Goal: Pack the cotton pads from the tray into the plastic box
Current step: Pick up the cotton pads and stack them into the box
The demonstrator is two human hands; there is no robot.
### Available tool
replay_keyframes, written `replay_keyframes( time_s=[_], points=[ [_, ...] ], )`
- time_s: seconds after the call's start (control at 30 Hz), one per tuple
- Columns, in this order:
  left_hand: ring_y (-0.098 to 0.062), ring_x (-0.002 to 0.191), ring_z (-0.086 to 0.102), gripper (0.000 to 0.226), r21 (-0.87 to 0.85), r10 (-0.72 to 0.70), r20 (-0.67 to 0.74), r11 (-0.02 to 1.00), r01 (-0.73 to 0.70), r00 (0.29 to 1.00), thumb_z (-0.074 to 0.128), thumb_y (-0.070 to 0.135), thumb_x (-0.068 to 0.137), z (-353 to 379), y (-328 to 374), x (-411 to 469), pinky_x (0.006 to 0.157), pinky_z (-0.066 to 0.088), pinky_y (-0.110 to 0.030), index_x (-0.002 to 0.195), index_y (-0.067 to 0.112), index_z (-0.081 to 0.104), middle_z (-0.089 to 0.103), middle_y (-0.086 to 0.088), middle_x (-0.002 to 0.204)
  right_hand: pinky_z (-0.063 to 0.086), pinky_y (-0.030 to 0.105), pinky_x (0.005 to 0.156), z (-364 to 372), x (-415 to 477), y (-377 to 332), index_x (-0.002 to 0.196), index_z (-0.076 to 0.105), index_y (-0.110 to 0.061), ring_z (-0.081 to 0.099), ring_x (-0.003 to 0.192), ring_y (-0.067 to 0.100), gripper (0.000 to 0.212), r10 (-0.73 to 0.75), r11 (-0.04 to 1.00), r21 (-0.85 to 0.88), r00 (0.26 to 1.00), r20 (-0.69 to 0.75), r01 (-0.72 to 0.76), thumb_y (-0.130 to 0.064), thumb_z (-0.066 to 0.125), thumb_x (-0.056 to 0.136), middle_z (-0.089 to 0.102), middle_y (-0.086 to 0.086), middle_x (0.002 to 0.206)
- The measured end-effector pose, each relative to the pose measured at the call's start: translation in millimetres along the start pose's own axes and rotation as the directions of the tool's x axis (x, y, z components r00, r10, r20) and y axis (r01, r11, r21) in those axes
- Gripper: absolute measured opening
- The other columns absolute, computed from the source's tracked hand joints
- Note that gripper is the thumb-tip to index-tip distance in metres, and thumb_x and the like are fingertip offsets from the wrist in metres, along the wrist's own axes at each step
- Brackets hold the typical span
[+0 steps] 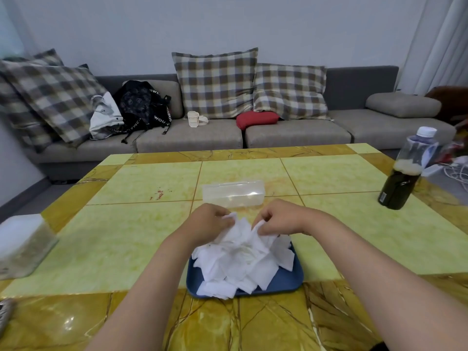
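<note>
A loose heap of white square cotton pads [240,259] fills a blue tray [286,282] near the table's front edge. Just beyond the tray lies a clear plastic box [234,193], long and low, with nothing visible inside. My left hand [207,221] rests on the far left of the heap, its fingers pinched on pads at the top. My right hand [278,219] is on the far right of the heap, fingers closed on other pads. Both hands hide the tray's far rim.
The table [141,239] is yellow-green marble tile. A dark bottle with a white cap [405,173] stands at the right, cables behind it. A translucent container [22,244] sits at the left edge. A grey sofa [298,133] with checked cushions runs along the back.
</note>
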State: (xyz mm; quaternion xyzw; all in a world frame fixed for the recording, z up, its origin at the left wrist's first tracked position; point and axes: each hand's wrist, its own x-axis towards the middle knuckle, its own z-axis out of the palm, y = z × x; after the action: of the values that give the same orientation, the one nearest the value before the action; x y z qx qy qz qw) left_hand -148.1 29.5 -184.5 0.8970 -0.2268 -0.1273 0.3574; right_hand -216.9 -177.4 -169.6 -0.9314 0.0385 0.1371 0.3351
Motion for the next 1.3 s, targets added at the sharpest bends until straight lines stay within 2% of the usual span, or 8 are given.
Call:
replay_keyframes(
  time_s=[0.13,0.27,0.37,0.5,0.63,0.77,1.07,1.3],
  points=[
    [-0.017,0.073,0.052,0.025,-0.161,0.024,-0.052,0.986,-0.032,0.998,0.062,0.030,0.094,-12.3,-6.8,2.4,0.066,0.043,-0.031,0.082,0.011,0.073,0.062,-0.012,0.077,0.054,0.031,0.065,-11.2,2.9,-2.2,0.096,0.079,-0.006,0.061,0.071,0.013,0.017,-0.059,0.987,0.140,0.985,-0.159,0.082,-0.018,0.078,0.084,0.071,0.002,0.078],
    [-0.020,0.083,0.071,0.009,-0.463,0.004,-0.100,0.885,-0.050,0.995,0.070,0.013,0.092,-24.9,-3.1,-1.5,0.068,0.059,-0.024,0.099,0.013,0.075,0.076,-0.009,0.095,0.059,0.032,0.074,-20.0,-0.7,-16.0,0.098,0.078,-0.007,0.068,0.081,0.019,0.010,-0.111,0.892,0.410,0.972,-0.205,0.188,-0.007,0.071,0.091,0.075,0.015,0.098],
    [-0.016,0.074,0.072,0.011,-0.609,-0.020,0.040,0.792,0.040,0.999,0.074,0.011,0.089,-26.5,3.0,-6.0,0.064,0.057,-0.023,0.098,0.006,0.072,0.074,-0.009,0.089,0.052,0.025,0.064,-17.7,-1.5,-30.6,0.103,0.077,-0.006,0.064,0.072,0.012,0.017,-0.180,0.825,0.517,0.973,-0.142,0.228,0.002,0.068,0.091,0.075,0.001,0.084],
    [-0.013,0.067,0.064,0.019,-0.588,-0.023,0.195,0.798,0.135,0.981,0.073,0.016,0.090,-18.9,6.4,-8.7,0.061,0.054,-0.020,0.103,0.002,0.075,0.072,-0.007,0.084,0.047,0.018,0.060,-9.8,2.3,-44.6,0.118,0.074,-0.015,0.058,0.067,0.007,0.037,-0.206,0.912,0.333,0.970,-0.130,0.239,-0.003,0.080,0.083,0.069,-0.003,0.081],
    [-0.014,0.069,0.058,0.028,-0.685,-0.061,0.270,0.689,0.237,0.961,0.069,0.017,0.092,-15.5,-0.3,-3.1,0.065,0.054,-0.023,0.114,0.000,0.073,0.067,-0.008,0.090,0.046,0.008,0.061,-7.2,5.4,-48.7,0.122,0.071,-0.017,0.058,0.057,-0.006,0.048,-0.190,0.966,0.133,0.958,-0.213,0.222,-0.005,0.085,0.077,0.066,-0.003,0.082],
    [-0.016,0.072,0.064,0.025,-0.755,-0.111,0.302,0.578,0.309,0.947,0.064,0.004,0.094,-14.8,-2.0,-2.3,0.066,0.061,-0.023,0.117,-0.006,0.070,0.068,-0.014,0.096,0.048,0.010,0.066,-7.2,4.6,-45.3,0.120,0.073,-0.016,0.061,0.064,-0.004,0.047,-0.185,0.966,0.129,0.945,-0.268,0.226,-0.004,0.085,0.077,0.068,-0.003,0.083],
    [-0.022,0.086,0.074,0.018,-0.700,-0.082,0.204,0.685,0.203,0.976,0.070,0.013,0.092,-15.0,6.6,-5.9,0.076,0.063,-0.028,0.106,0.003,0.077,0.078,-0.016,0.102,0.049,0.011,0.065,-10.1,0.1,-49.9,0.111,0.076,-0.019,0.063,0.062,-0.002,0.039,-0.200,0.955,0.162,0.943,-0.264,0.248,-0.007,0.086,0.075,0.069,-0.007,0.075],
    [-0.030,0.094,0.074,0.035,-0.760,-0.088,0.205,0.613,0.215,0.975,0.065,0.029,0.096,-13.5,12.6,-8.4,0.083,0.062,-0.036,0.110,-0.002,0.073,0.075,-0.023,0.106,0.050,0.018,0.070,-6.6,9.0,-45.0,0.107,0.077,-0.024,0.058,0.063,0.001,0.039,-0.203,0.962,0.107,0.919,-0.338,0.252,-0.012,0.089,0.072,0.064,-0.006,0.079]
  ],
)
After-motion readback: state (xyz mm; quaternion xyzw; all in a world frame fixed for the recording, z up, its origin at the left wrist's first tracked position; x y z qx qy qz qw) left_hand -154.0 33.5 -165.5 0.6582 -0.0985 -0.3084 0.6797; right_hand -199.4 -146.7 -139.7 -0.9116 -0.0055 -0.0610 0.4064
